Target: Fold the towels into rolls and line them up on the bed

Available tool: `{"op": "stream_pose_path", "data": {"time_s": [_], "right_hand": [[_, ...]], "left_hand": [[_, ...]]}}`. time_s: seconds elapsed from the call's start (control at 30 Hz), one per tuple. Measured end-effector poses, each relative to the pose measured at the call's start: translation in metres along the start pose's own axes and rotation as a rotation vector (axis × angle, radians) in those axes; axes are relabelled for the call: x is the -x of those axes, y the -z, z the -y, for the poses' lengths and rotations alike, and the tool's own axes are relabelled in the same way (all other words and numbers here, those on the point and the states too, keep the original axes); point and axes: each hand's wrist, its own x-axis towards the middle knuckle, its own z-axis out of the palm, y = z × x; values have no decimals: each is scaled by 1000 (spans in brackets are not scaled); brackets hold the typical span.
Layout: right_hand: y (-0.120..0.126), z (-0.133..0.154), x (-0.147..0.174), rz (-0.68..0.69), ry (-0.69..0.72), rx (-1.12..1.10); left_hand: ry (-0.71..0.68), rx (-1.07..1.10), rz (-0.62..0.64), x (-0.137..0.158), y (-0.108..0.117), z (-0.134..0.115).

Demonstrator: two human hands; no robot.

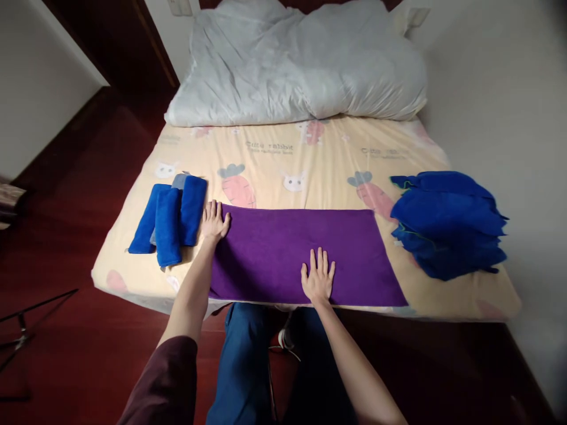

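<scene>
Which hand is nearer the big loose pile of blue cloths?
The right hand: it lies on the purple cloth, left of the blue pile. The left hand is farther off, at the purple cloth's left edge.

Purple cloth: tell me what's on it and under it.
Right hand rests on the purple cloth; left hand is at its far-left corner. Patterned sheet shows beside it; whatever lies beneath is hidden.

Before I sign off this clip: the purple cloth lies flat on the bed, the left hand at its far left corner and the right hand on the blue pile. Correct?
Not quite: the head view shows the right hand on the purple cloth, apart from the blue pile. The rest stands.
</scene>
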Motion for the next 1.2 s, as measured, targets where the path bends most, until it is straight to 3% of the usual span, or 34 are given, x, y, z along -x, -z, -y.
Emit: {"op": "stream_pose_path", "data": {"time_s": [0.1,0.23,0.33,0.5,0.57,0.67,0.73,0.83,0.93,1.03,1.2], "right_hand": [[1,1,-1,3,-12,-1],[2,-1,-3,-5,-6,-3],[3,0,-3,0,-9,-22],[15,8,-5,30,-20,-63],[25,-4,-3,56,35,-71],[47,-57,11,51,8,-26],[64,-112,27,32,-225,17],[88,-189,55,77,-446,-24],[108,-223,81,23,-594,-114],[114,-206,104,-138,-589,-270],[89,-114,150,-192,-484,-930]], "left_hand": [[-24,21,-29,38,5,-9],[-131,33,-8,140,16,-4],[-111,35,-21,202,25,11],[-43,14,-36,231,42,14],[1,-10,-40,245,49,9],[36,-46,-38,303,56,-2],[37,-45,-2,364,56,-17],[30,5,164,459,54,-51],[78,-47,216,518,58,-86],[12,-114,209,529,68,-107],[-105,-196,196,502,75,-125]]}}
